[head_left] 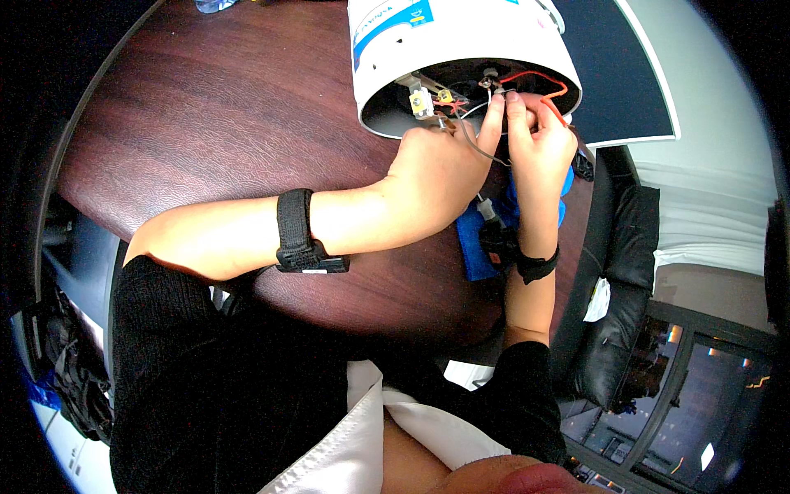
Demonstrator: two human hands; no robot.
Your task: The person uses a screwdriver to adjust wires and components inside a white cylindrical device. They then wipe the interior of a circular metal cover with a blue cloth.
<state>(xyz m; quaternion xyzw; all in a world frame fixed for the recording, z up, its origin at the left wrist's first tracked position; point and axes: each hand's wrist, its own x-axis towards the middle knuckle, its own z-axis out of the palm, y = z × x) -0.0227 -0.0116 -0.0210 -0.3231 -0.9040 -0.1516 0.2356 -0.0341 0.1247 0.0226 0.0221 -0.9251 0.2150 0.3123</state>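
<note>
A white, rounded appliance housing [461,37] lies on its side at the far edge of the table, its open end facing me. Red wire [535,74], a white wire [475,109] and a grey wire [485,152] show inside it, beside a small yellow-and-white electrical part [420,102]. My left hand [444,169] reaches into the opening, fingers curled and the index fingertip stretched toward a metal terminal [490,81]; what it grips is hidden. Beside it, my right hand [539,136] pinches at a thin wire just under that terminal.
The dark wood-grain table [206,107] extends to the left. Under my right wrist lie a blue cloth-like item [473,243] and a cable connector [487,210]. A dark flat panel with a white rim [634,82] stands behind the housing. A black chair [629,263] is at the right.
</note>
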